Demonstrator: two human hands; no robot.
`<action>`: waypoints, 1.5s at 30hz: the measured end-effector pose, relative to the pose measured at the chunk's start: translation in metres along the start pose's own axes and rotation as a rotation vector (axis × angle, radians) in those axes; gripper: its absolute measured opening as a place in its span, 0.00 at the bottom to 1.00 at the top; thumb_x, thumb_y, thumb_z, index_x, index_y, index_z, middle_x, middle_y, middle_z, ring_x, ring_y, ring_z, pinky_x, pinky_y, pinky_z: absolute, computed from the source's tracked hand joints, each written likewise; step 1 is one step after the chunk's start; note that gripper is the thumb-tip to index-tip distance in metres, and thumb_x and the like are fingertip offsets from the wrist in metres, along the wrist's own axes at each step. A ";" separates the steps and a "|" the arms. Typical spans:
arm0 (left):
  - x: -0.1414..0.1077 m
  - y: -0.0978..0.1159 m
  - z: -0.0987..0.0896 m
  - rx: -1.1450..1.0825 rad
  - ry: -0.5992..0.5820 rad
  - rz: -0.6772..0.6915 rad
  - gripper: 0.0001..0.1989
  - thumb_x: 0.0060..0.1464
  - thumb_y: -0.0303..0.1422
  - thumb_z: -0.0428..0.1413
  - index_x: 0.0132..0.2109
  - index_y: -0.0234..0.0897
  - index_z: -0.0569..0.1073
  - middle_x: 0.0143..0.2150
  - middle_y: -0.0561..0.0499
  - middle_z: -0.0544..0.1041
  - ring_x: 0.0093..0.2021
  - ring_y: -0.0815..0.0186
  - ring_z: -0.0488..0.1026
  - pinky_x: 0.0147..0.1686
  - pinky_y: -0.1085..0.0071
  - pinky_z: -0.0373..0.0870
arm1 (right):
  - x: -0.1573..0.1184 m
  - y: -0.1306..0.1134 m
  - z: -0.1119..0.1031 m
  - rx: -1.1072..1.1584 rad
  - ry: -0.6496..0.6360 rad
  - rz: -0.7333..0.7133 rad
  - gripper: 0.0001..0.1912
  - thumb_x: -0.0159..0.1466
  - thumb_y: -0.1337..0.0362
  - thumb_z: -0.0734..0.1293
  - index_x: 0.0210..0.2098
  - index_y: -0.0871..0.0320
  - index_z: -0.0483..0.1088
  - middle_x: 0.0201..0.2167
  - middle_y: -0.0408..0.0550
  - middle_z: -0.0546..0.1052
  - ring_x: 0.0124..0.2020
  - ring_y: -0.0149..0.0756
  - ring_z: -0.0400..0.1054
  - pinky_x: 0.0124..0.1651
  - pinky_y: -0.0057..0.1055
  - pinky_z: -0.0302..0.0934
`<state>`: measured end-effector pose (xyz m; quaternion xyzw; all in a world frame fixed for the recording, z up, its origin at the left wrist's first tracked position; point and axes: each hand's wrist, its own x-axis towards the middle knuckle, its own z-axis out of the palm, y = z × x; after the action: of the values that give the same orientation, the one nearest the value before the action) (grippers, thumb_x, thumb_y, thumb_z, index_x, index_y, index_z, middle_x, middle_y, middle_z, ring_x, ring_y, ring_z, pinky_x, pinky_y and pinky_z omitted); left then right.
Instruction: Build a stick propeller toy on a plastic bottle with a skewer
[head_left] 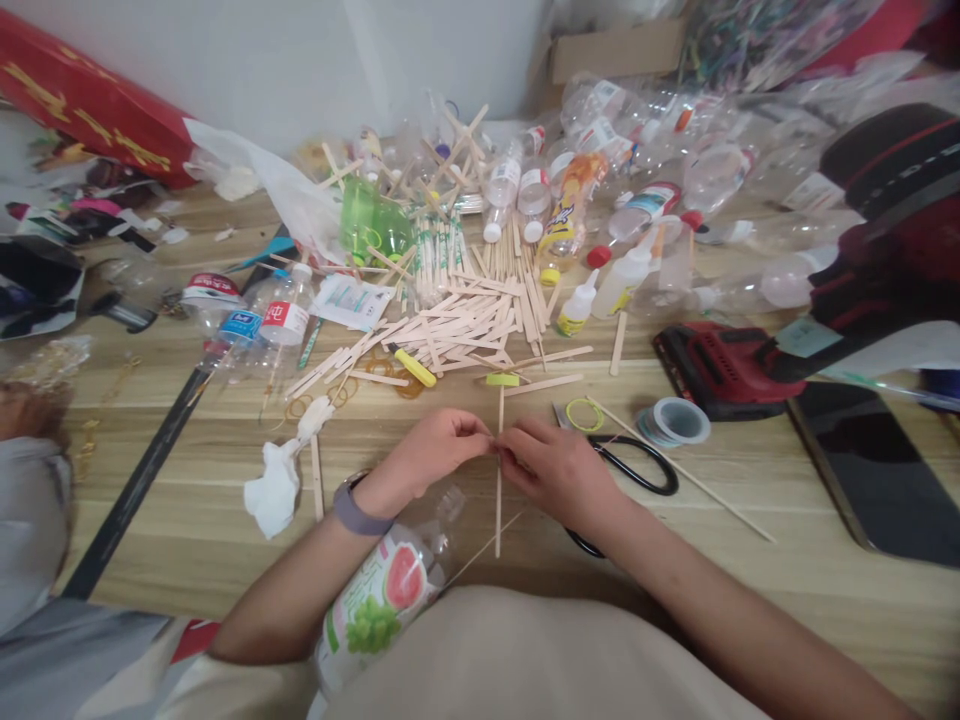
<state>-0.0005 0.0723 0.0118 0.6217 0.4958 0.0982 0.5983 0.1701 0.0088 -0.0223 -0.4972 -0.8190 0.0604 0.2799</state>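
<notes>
My left hand point(431, 455) and my right hand point(561, 475) meet at the middle of a thin wooden craft stick point(499, 520). Both are closed in a pinch around it; whether something small sits between the fingertips is hidden. At the stick's far end is a yellow-green piece point(502, 379), with other sticks crossing close by. Black-handled scissors point(637, 465) lie beside my right hand, partly under the forearm. A clear plastic bottle point(382, 600) with a fruit label rests against my left forearm.
Beyond my hands lie a pile of craft sticks point(465, 325), a yellow-handled cutter point(414, 366), glue bottles point(577, 305) and many plastic bottles point(502, 185). A cordless drill point(720, 370), tape roll point(679, 422) and phone point(877, 470) are right. Another person's sleeve point(30, 520) is left.
</notes>
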 end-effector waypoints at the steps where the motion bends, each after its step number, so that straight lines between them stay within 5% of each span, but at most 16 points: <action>1: 0.000 0.000 0.000 0.001 -0.003 -0.005 0.07 0.46 0.35 0.55 0.27 0.36 0.73 0.23 0.57 0.68 0.26 0.70 0.61 0.27 0.73 0.56 | 0.000 0.000 0.000 -0.027 -0.002 -0.026 0.11 0.67 0.70 0.58 0.31 0.58 0.70 0.26 0.45 0.72 0.23 0.32 0.62 0.27 0.30 0.49; 8: 0.004 -0.004 0.000 -0.075 -0.037 -0.045 0.20 0.48 0.46 0.57 0.21 0.38 0.61 0.17 0.60 0.56 0.19 0.73 0.53 0.20 0.73 0.48 | 0.000 0.002 -0.004 -0.136 -0.031 -0.164 0.13 0.69 0.72 0.58 0.33 0.59 0.71 0.27 0.46 0.71 0.25 0.34 0.62 0.28 0.32 0.50; 19: 0.007 -0.009 0.001 -0.151 -0.042 -0.085 0.09 0.46 0.38 0.56 0.26 0.36 0.71 0.17 0.60 0.59 0.19 0.74 0.54 0.19 0.74 0.48 | -0.004 0.006 -0.001 -0.140 -0.011 -0.130 0.11 0.67 0.71 0.61 0.33 0.58 0.74 0.27 0.47 0.73 0.27 0.34 0.64 0.31 0.32 0.53; 45: 0.002 -0.006 0.004 0.059 0.064 0.049 0.10 0.52 0.37 0.55 0.33 0.34 0.77 0.28 0.53 0.76 0.29 0.68 0.67 0.31 0.72 0.61 | 0.007 -0.007 0.002 0.369 -0.042 0.493 0.05 0.59 0.69 0.66 0.29 0.58 0.74 0.22 0.43 0.76 0.22 0.31 0.66 0.25 0.26 0.56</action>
<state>0.0008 0.0701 0.0047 0.6475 0.5022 0.1181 0.5609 0.1614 0.0121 -0.0186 -0.6204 -0.6543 0.2846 0.3255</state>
